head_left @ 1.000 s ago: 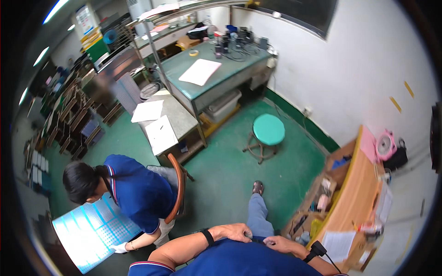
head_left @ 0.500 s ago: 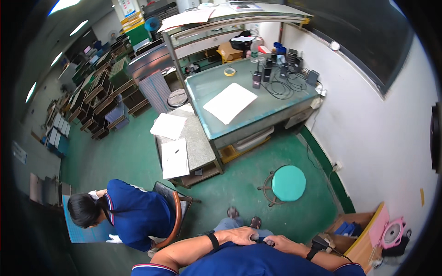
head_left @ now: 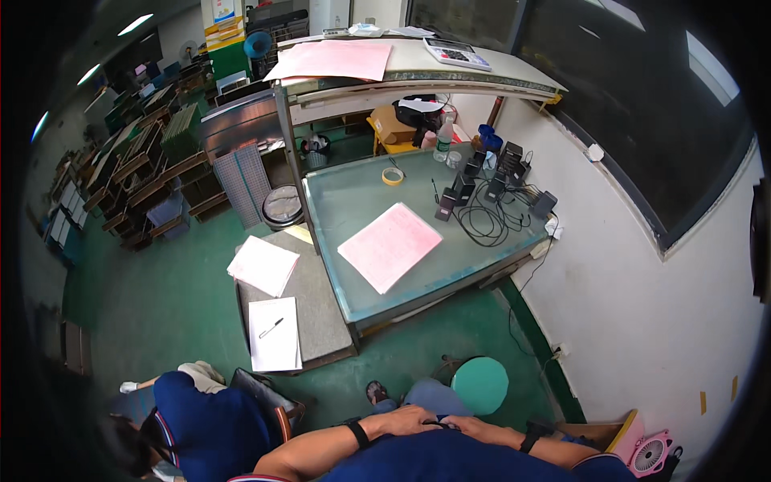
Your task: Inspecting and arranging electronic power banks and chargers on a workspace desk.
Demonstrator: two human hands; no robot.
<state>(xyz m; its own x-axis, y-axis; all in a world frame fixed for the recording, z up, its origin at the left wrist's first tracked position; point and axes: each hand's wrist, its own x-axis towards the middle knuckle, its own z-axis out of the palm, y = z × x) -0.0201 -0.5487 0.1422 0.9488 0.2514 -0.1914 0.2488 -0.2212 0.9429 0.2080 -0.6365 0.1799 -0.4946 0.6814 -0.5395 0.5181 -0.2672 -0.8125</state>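
Note:
At my waist, against the dark blue shirt, my left hand (head_left: pixel 404 419) and my right hand (head_left: pixel 474 429) come together with bent fingers. Between the fingertips lies a small dark thing (head_left: pixel 439 425), too little of it showing to name. Both hands look closed, the fingertips partly hidden. A black band (head_left: pixel 358 435) circles the left wrist, and another dark strap (head_left: pixel 530 439) is on the right one. Ahead stands a glass-topped table (head_left: pixel 353 289) with a stack of pink paper sheets (head_left: pixel 391 247).
A green round stool (head_left: pixel 480 386) stands close on the right. Black radios with cables (head_left: pixel 491 193) and a tape roll (head_left: pixel 392 176) are on the table. A lower side table (head_left: pixel 321 321) holds papers and a pen (head_left: pixel 271 328). A co-worker (head_left: pixel 210 430) sits at lower left; a pink fan (head_left: pixel 649 454) is lower right.
My view has tilted up and come closer to the table; stool and co-worker sit lower in the picture. Both hands stay together at my waist, a little nearer each other.

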